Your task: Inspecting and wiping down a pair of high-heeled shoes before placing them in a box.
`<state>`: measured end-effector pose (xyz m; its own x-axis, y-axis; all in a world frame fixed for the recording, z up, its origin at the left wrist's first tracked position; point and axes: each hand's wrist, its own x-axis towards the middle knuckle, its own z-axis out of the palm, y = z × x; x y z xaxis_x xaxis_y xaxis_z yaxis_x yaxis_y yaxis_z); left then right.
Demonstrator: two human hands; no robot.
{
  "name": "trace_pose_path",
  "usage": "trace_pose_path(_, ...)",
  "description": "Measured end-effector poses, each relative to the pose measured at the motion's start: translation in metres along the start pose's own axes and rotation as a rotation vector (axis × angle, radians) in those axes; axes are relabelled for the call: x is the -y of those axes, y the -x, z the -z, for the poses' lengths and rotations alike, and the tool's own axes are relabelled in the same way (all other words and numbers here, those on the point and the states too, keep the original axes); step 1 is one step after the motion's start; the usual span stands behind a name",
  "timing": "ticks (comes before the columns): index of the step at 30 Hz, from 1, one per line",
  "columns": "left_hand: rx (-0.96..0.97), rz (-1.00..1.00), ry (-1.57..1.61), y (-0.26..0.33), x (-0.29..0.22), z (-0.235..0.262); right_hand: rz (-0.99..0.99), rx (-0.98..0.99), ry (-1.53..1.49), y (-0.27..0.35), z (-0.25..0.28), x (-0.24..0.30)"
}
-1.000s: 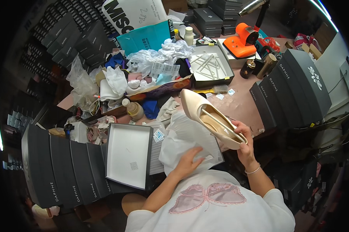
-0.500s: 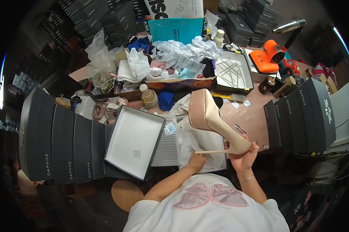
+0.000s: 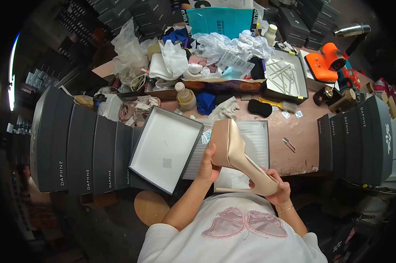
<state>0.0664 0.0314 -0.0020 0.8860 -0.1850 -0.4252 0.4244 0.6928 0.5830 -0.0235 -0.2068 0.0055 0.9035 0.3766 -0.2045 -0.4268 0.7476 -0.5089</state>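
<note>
Both hands grip a beige high-heeled shoe above an open box: left hand clasps the platform toe, right hand wraps the heel end, fingers apparently curled underneath

This is looking like a shoe workshop or packing room. Stacks of dark shoe boxes are standing all around a messy pink table, and an orange tool is lying near rags.
</note>
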Motion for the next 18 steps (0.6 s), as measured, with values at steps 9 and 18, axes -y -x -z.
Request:
trace_pose_path(9, 0.174, 0.019, -0.233, 0.008, -0.007, -0.005, -0.197, 0.08, 1.083, -0.001, -0.011, 0.009)
trace_pose_path(18, 0.013, 0.103, -0.16, 0.01, -0.014, 0.022, 0.442, -0.326, 2.44, -0.09, -0.012, 0.158)
